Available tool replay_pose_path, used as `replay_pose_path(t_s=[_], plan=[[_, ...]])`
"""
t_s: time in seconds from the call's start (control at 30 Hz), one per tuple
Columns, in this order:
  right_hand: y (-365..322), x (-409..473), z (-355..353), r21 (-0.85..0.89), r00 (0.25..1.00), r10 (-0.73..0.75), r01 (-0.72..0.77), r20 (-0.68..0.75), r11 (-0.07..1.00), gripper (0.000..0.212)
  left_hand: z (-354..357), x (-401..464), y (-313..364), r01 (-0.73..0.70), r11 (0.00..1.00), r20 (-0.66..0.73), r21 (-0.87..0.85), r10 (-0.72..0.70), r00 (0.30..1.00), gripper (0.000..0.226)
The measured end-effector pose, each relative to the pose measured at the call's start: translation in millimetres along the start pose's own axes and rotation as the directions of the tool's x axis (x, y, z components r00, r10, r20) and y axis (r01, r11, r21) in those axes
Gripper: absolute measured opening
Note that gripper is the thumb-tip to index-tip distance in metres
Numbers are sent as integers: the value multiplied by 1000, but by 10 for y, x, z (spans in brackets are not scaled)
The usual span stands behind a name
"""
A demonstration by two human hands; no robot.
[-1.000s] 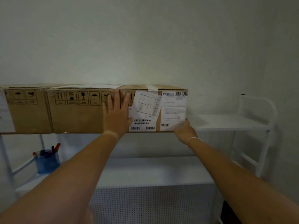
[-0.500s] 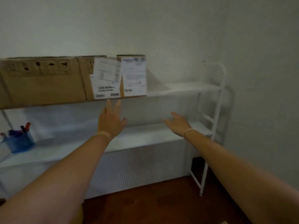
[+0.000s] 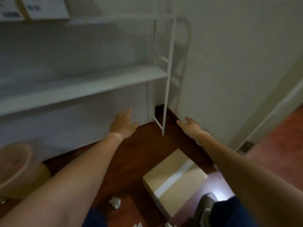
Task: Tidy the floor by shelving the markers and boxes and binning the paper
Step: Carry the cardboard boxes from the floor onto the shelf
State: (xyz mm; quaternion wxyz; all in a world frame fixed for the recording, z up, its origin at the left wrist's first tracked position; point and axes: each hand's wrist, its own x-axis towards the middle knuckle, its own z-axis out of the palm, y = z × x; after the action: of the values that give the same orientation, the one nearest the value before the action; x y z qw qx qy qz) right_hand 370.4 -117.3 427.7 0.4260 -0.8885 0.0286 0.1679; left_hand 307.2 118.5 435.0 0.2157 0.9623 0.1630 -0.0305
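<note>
Box (image 3: 175, 182): flat on the floor (image 3: 131, 153), taped top up, low between my arms, just beside my shoe (image 3: 205, 208); neither hand touches it
Paper (image 3: 115, 202): a crumpled ball on the floor left of the box; more white scraps at the bottom edge
Left hand (image 3: 123, 123): fingers straight and spread, holding nothing, in front of the panel (image 3: 65, 122) under the shelf (image 3: 82, 86)
Right hand (image 3: 188, 124): loose, empty, fingers relaxed, near the shelf's leg (image 3: 167, 104) and the wall (image 3: 229, 63)
Shelved boxes (image 3: 47, 9): blurred labels at the top left corner
Bin (image 3: 14, 164): a tan round rim at far left; I take it for the bin, but blur leaves me unsure
Next: I judge the floor box is my next pick, a hand on each side
Risk: the box sits close to my shoe, so a hasty step could kick it; my head swing smears the view, so a reach now could miss its edges; the paper ball lies where I might tread on it
Change: a second ago both hands were on a shelved box; half a second ago they hung free under the top shelf; now my view has dropped to the floor, the hands are lower, and the floor box and paper have come into sight
</note>
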Motion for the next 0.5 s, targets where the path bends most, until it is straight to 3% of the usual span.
replay_pose_path(t_s=[0.3, 0.5], plan=[[1563, 265, 562, 200, 931, 363, -364, 48, 909, 69, 1308, 294, 110, 21, 998, 276, 64, -38, 960, 73], [2484, 425, 1119, 354, 804, 594, -548, -27, 758, 74, 2417, 531, 32, 43, 994, 480, 100, -85, 873, 72]])
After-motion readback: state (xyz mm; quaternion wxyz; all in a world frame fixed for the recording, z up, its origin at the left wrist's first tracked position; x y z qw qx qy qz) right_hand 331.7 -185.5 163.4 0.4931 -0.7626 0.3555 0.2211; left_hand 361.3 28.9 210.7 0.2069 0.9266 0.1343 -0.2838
